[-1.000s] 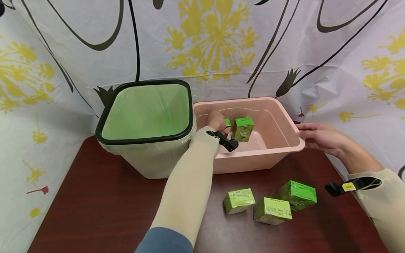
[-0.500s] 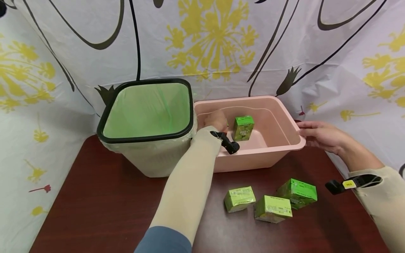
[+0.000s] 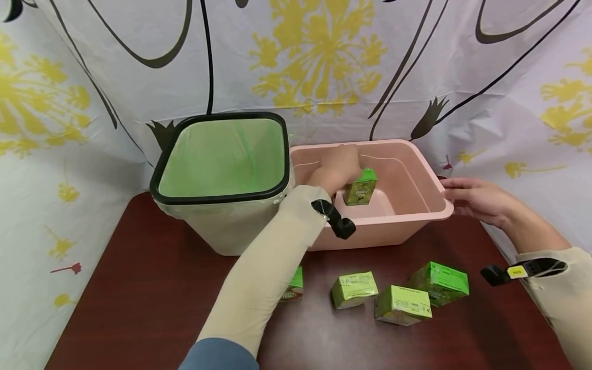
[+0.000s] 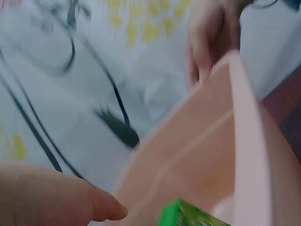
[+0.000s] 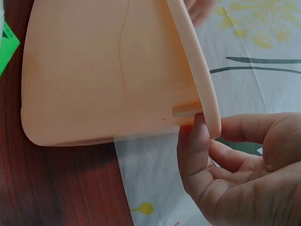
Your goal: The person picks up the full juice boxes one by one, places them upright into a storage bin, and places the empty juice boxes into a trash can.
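Observation:
My left hand (image 3: 341,165) reaches into the pink plastic tub (image 3: 381,230), right at the top of a small green box (image 3: 362,189) standing inside. In the left wrist view the thumb (image 4: 101,203) is extended, with a gap between it and the green box (image 4: 188,215); the other fingers are hidden. My right hand (image 3: 481,200) holds the tub's right end. In the right wrist view its fingers (image 5: 194,150) curl under the rim, with the thumb on the other side.
Left of the tub stands a pale bin with a black rim (image 3: 217,199) and a green liner. On the dark red table (image 3: 152,288) sit several green boxes (image 3: 403,306), one box (image 3: 294,289) partly hidden by the left forearm. A patterned sheet (image 3: 333,67) hangs behind.
My left hand has moved right and back inside the tub, from one green box to the other. The forearm's shift uncovers a box on the table. My right hand stays at the rim.

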Available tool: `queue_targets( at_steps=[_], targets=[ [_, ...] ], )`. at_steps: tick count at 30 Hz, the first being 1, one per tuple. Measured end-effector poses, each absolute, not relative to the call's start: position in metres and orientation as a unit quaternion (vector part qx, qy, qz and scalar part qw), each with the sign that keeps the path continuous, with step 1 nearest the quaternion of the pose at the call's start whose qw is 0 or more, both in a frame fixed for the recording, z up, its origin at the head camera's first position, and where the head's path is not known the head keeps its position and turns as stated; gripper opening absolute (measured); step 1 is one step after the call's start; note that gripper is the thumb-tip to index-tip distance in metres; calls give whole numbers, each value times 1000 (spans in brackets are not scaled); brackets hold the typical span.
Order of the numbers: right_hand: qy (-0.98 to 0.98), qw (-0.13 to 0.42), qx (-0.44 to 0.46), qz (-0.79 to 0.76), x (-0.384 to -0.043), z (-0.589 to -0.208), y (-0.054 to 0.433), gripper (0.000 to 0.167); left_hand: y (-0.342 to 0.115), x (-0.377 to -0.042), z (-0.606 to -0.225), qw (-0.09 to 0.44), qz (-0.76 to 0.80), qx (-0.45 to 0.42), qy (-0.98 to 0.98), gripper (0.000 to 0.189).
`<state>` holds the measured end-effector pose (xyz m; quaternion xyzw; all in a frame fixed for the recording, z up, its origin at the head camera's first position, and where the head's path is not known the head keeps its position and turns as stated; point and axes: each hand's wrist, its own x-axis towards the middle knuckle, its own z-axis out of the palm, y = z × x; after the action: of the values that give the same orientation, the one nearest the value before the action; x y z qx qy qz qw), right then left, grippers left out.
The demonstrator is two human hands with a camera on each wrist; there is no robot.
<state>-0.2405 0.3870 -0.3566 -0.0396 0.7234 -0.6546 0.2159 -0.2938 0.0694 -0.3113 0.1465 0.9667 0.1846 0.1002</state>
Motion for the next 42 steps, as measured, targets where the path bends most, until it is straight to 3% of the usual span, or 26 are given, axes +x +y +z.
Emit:
queue_targets(
  at_steps=[6,11,18,27,42],
  targets=[
    [718,217,-39,-660,-240,-357,388,45,69,-260,-282,53,187,253,948,49],
    [720,220,-39,-657,-240,-358,388,46,54,-230,-274,13,161,379,911,52],
    [702,223,-49,-675,-240,-359,389,46,18,-195,-287,60,208,512,831,51],
    [695,224,-53,-681,-240,-358,389,45,-45,-164,-307,124,344,505,782,56],
    [727,214,-42,-651,-237,-358,389,42,-137,-137,-381,98,428,454,775,64]
  ],
)
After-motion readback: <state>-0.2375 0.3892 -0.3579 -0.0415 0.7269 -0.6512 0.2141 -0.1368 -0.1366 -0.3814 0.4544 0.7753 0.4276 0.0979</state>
